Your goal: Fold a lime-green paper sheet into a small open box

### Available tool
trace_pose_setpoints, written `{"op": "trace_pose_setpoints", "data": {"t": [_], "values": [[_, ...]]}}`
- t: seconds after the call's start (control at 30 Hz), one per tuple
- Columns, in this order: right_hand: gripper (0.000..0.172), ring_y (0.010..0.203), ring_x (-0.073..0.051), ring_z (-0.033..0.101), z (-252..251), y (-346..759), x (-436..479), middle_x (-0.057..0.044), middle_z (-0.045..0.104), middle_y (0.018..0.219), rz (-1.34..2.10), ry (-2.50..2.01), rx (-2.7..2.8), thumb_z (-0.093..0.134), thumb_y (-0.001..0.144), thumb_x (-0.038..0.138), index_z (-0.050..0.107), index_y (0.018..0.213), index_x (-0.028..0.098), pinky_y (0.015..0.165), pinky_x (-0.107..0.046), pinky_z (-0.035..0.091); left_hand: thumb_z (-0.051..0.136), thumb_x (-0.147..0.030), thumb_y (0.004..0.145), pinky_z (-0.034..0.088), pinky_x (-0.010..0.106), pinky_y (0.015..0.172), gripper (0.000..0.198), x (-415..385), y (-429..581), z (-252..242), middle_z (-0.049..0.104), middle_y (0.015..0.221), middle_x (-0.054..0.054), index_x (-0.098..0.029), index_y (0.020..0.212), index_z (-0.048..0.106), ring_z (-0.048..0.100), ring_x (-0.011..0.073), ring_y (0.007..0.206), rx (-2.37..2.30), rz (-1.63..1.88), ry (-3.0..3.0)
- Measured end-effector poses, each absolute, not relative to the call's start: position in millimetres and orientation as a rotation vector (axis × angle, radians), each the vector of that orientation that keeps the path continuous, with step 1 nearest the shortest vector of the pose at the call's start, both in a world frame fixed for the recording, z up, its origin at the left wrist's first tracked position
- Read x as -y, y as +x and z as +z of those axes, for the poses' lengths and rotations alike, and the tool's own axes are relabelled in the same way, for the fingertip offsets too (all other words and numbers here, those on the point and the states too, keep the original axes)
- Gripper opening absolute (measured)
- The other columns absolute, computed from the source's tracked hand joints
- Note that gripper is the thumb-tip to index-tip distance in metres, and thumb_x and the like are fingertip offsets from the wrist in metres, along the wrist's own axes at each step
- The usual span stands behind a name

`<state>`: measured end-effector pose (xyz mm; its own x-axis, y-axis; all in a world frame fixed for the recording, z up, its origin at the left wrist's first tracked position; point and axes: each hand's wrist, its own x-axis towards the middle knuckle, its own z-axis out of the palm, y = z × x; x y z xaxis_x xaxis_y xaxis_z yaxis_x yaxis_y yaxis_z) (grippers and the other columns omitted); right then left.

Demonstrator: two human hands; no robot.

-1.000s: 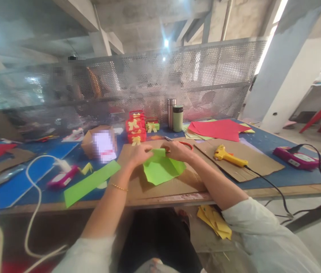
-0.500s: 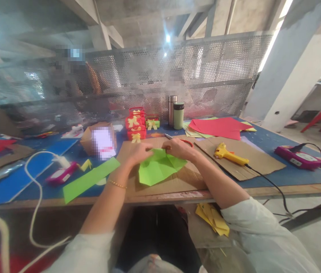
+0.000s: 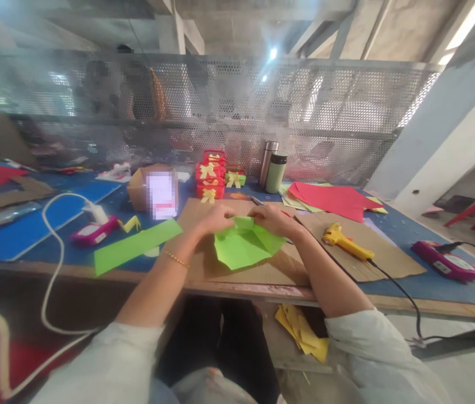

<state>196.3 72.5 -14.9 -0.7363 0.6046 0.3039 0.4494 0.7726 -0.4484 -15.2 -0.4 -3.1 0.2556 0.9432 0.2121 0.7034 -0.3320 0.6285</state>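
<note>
A creased sheet of light green paper [image 3: 245, 247] rests over a brown cardboard sheet [image 3: 203, 269] at the table's front. My left hand [image 3: 217, 219] grips its far edge from the left, fingers closed on the paper. On the far right side of that edge, my right hand [image 3: 277, 220] pinches the paper too. Between the two hands a small flap of the sheet stands up. A flat strip of green paper [image 3: 136, 247] lies beside my left forearm. Scissors [image 3: 257, 201] lie partly hidden behind my right hand.
A yellow hot glue gun [image 3: 346, 242] lies on cardboard at right. Purple power strips [image 3: 94, 230] sit on both sides. Behind are red boxes with yellow bows [image 3: 211, 188], a green bottle [image 3: 276, 174], a steel flask [image 3: 267, 160] and red paper [image 3: 332, 201]. Yellow paper pieces [image 3: 302, 331] lie below the table.
The view has shifted, so the table's things appear farther right. Both hands still hold the green paper, and the flap between them now stands up more clearly.
</note>
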Motion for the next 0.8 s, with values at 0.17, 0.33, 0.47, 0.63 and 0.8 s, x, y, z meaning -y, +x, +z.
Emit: {"op": "trace_pose_setpoints", "data": {"t": [0.17, 0.33, 0.47, 0.63, 0.8], "values": [[0.036, 0.074, -0.016, 0.064, -13, 200, -73, -0.003, 0.075, 0.085, 0.563, -0.78, 2.581, 0.05, 0.077, 0.009, 0.077, 0.1, 0.017, 0.067, -0.025, 0.045, 0.049, -0.02, 0.06, 0.014, 0.032, 0.058, 0.024, -2, -18, -7, 0.023, 0.058, -0.006, -0.023, 0.055, 0.026, 0.025, 0.0102, 0.057, -1.529, 0.798, 2.144], [0.031, 0.084, -0.018, 0.069, -7, 202, -69, -0.005, 0.078, 0.094, 0.597, -0.706, 2.563, 0.053, 0.08, 0.012, 0.077, 0.1, 0.016, 0.074, -0.025, 0.048, 0.05, -0.019, 0.062, 0.015, 0.033, 0.058, 0.024, 0, -17, -5, 0.025, 0.057, -0.006, -0.022, 0.054, 0.029, 0.027, 0.0102, 0.056, -1.597, 0.752, 2.115], [0.028, 0.088, -0.019, 0.069, -2, 198, -57, -0.008, 0.078, 0.099, 0.548, -0.677, 2.523, 0.054, 0.094, 0.03, 0.077, 0.103, 0.017, 0.078, -0.028, 0.049, 0.051, -0.019, 0.065, 0.016, 0.033, 0.058, 0.022, 5, -13, 0, 0.028, 0.055, -0.006, -0.021, 0.053, 0.033, 0.028, 0.0104, 0.056, -1.664, 0.686, 2.144], [0.022, 0.073, -0.015, 0.062, -2, 189, -46, -0.004, 0.075, 0.084, 0.539, -0.755, 2.608, 0.063, 0.09, 0.033, 0.077, 0.091, 0.016, 0.066, -0.025, 0.042, 0.052, -0.019, 0.065, 0.013, 0.032, 0.059, 0.026, 8, -8, 3, 0.025, 0.057, -0.006, -0.021, 0.054, 0.029, 0.024, 0.0097, 0.057, -1.581, 0.68, 2.208], [0.016, 0.064, -0.011, 0.049, -5, 190, -54, 0.003, 0.057, 0.063, 0.544, -0.867, 2.605, 0.068, 0.08, 0.026, 0.069, 0.069, 0.014, 0.059, -0.024, 0.032, 0.05, -0.016, 0.063, 0.012, 0.033, 0.059, 0.023, 6, -8, -1, 0.023, 0.058, -0.006, -0.021, 0.054, 0.029, 0.023, 0.0097, 0.057, -1.568, 0.657, 2.238]]}}
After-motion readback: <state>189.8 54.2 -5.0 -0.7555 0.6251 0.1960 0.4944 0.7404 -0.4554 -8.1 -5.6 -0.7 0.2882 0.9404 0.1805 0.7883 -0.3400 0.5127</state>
